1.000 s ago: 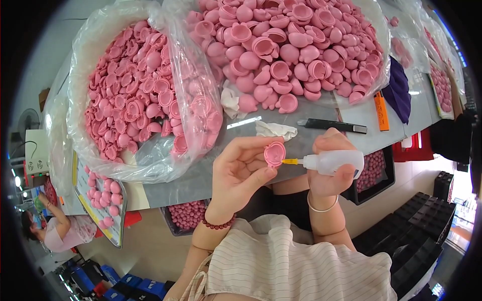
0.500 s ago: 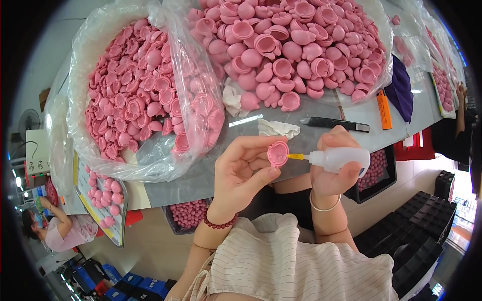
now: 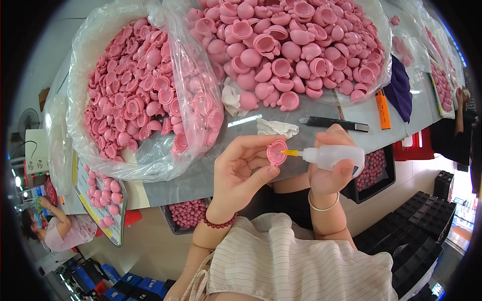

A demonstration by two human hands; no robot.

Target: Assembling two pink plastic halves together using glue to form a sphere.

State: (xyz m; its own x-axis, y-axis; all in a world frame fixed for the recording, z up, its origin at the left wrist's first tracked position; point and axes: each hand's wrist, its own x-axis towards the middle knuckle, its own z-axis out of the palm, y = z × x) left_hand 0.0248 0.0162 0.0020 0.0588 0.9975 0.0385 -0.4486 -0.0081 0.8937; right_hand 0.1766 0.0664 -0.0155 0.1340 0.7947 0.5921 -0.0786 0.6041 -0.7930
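Note:
Between the fingertips and thumb of my left hand (image 3: 238, 173) is a pink hollow plastic half-shell (image 3: 275, 156), its open side turned to the right. My right hand (image 3: 329, 173) grips a translucent white squeeze bottle (image 3: 329, 156) lying sideways. The bottle's yellow nozzle tip (image 3: 291, 152) reaches the shell's rim or just inside it; I cannot tell whether it touches. Beyond my hands, a crumpled white cloth (image 3: 277, 128) and a black utility knife (image 3: 336, 123) lie on the grey table (image 3: 201, 173).
Two clear plastic bags (image 3: 83, 100) of pink half-shells (image 3: 291, 50) cover the table's far side. An orange strip (image 3: 383, 110) and purple cloth (image 3: 400, 88) lie to the right. Bins of pink balls (image 3: 186, 213) stand below the table edge. A co-worker (image 3: 65, 228) sits at far left.
The bottle has shifted slightly left and its nozzle tip has moved from the shell's right edge over its opening. My left hand has hardly moved.

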